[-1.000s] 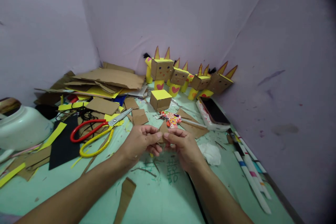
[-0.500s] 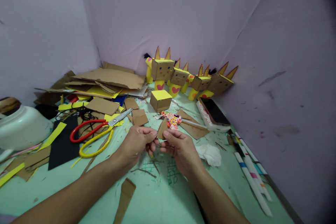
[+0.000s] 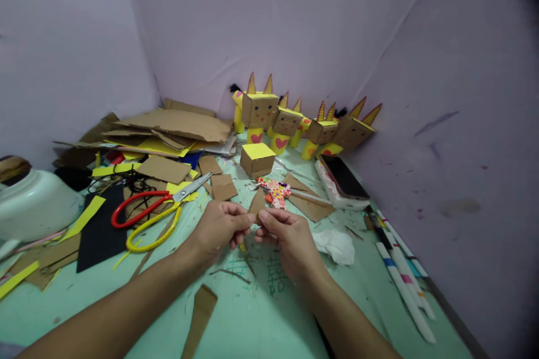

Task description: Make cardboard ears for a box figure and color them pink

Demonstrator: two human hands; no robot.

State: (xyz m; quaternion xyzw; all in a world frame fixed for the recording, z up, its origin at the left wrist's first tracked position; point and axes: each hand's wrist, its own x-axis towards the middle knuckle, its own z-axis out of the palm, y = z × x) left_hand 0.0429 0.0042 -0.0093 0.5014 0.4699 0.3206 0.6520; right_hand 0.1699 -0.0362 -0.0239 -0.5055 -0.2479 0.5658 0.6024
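Head view, single entry

Held item: small cardboard triangle (image 3: 256, 203), brown, pinched above the green table (image 3: 252, 314) at centre frame. Its long axis ran upward and slightly away from the person, pointed tip uppermost, base down among the fingertips.

Left hand (image 3: 219, 227): fingers curled, thumb and forefinger closed on the left lower edge of the triangle. Right hand (image 3: 284, 235): thumb and forefinger likewise closed on the right lower edge. The two grips met at the base, so the piece stood directly above and between both sets of fingertips; neither hand was clearly nearer, both being in contact.

Surrounding items:
- Scissors (image 3: 151, 213), red and yellow handles, lying left of the left hand, blades pointing toward the far right
- Cardboard cube (image 3: 257, 159) with yellow top, beyond the hands
- Patterned paper scrap (image 3: 273, 190), just behind the triangle
- Row of cardboard figures (image 3: 303, 126) with pointed ears, against the far wall
- Phone (image 3: 343, 179), dark screen up, right of centre
- Crumpled white tissue (image 3: 336, 245), just right of the right hand
- White marker pens (image 3: 404, 280), along the right edge
- Cardboard offcuts pile (image 3: 168, 129), far left
- Cardboard strip (image 3: 200, 317), near edge, below the forearms
- White basin (image 3: 36, 205), far left
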